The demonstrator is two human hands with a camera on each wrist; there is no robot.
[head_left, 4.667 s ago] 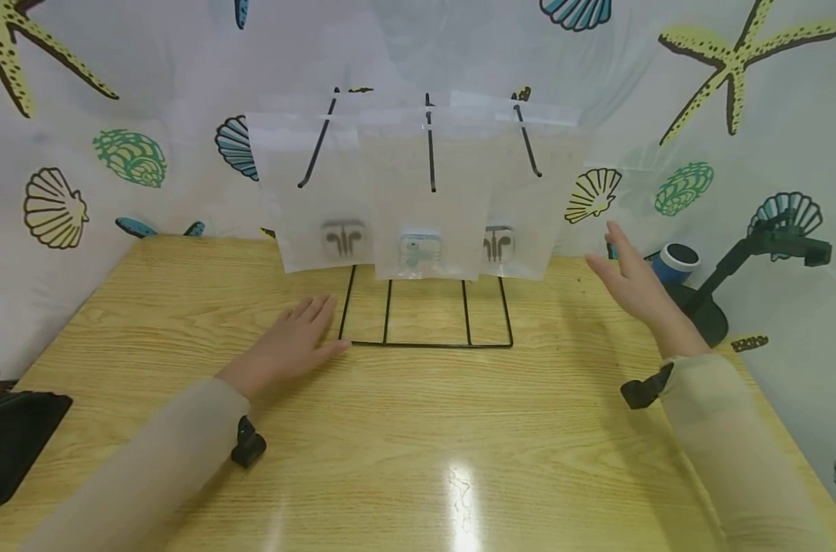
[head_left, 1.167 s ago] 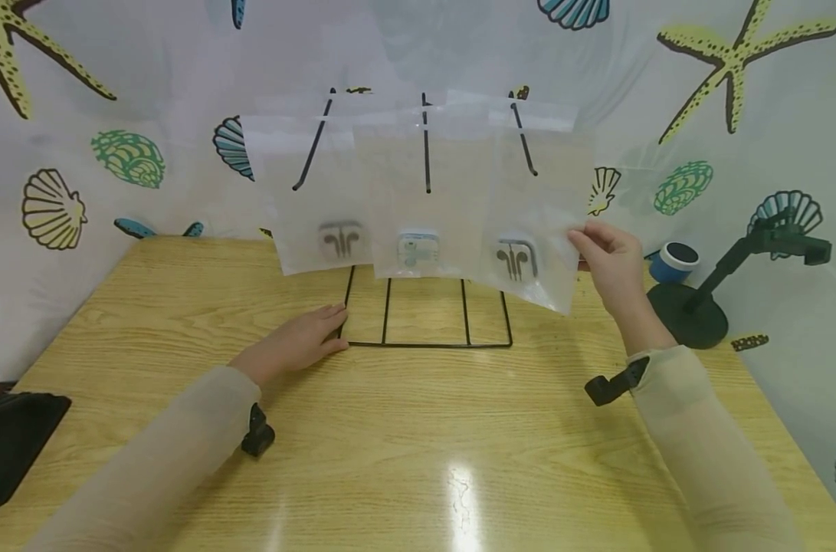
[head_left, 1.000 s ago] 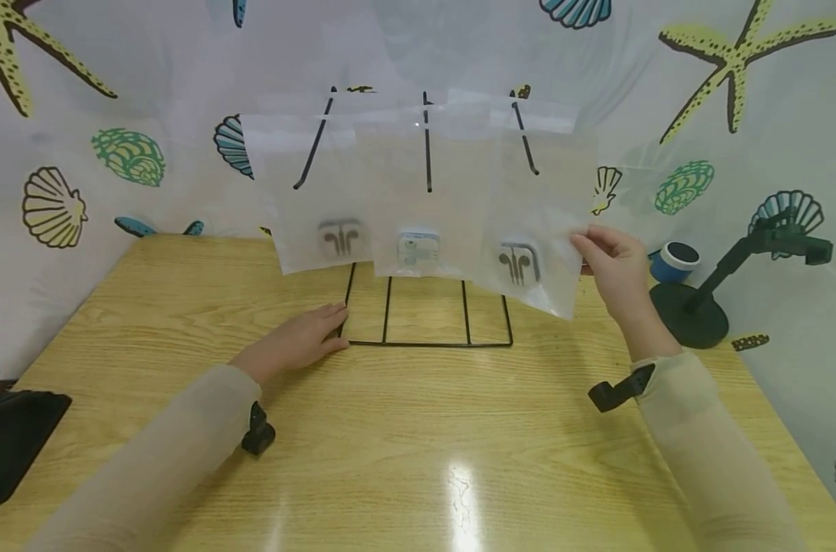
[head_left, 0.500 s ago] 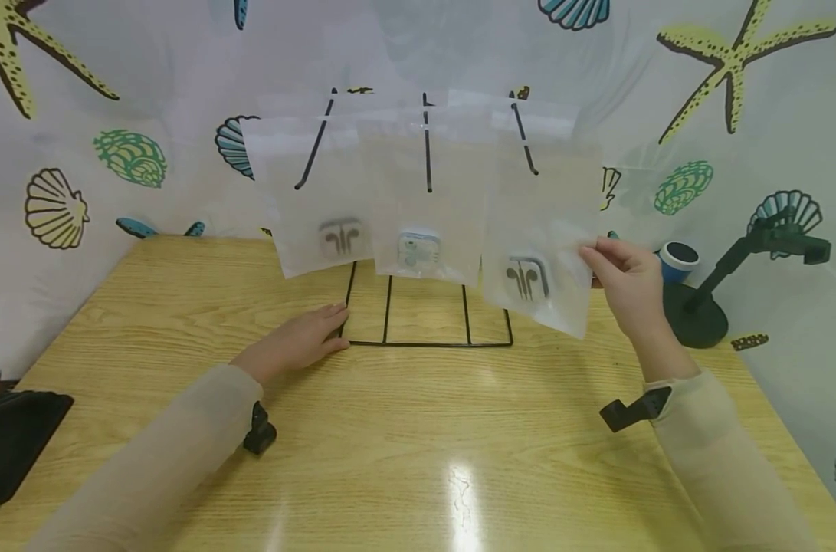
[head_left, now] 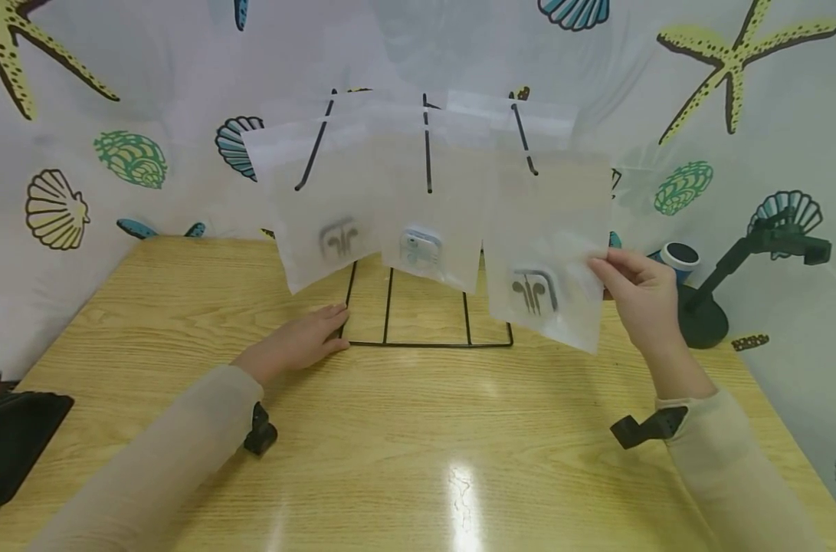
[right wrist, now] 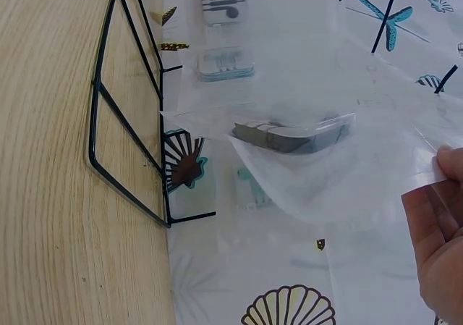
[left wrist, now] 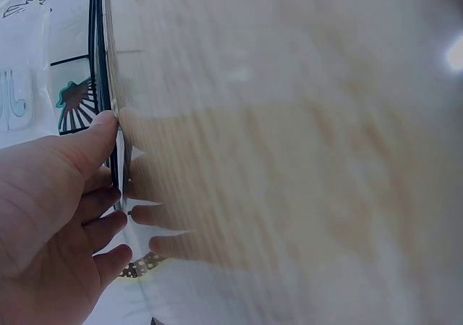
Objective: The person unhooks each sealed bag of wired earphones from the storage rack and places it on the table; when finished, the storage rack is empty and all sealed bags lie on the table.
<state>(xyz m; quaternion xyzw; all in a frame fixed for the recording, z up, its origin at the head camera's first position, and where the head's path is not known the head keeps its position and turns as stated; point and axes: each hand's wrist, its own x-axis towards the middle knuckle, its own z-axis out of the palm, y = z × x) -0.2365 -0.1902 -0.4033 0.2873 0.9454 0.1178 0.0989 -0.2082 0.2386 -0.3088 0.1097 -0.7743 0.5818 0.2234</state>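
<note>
Beige sleeves [head_left: 155, 460] are noted nearest, with a black wrist camera [head_left: 260, 433] fitted at the left cuff and another at the right. At the left edge of the wood-grain table [head_left: 390, 445], a black object [head_left: 24, 448] is only partly shown and cannot be identified. The left hand [head_left: 296, 337] is rested against the left front corner of a black wire stand [head_left: 431, 346]; its fingers are relaxed and loosely extended, and nothing is seen to be gripped. The right hand [head_left: 644, 303] is raised above the table, its thumb and fingers pinched on the right edge of the right-hand bag [head_left: 549, 215]. That translucent bag is hung on the right prong [head_left: 532, 165], near the bent tip, its lower edge slanted down toward the right; an earphone case [head_left: 535, 291] is contained near its bottom. The middle bag [head_left: 452, 207] and the left bag [head_left: 300, 230] are hung alongside, both slightly tilted: a pale-blue pack [head_left: 421, 247] is held in the former, a second earphone case [head_left: 338, 239] in the latter. Beyond the right hand, a black jointed-arm holder [head_left: 707, 318] and a blue jar [head_left: 676, 259] are placed. Shell-printed white sheeting [head_left: 183, 46] is hung behind.
</note>
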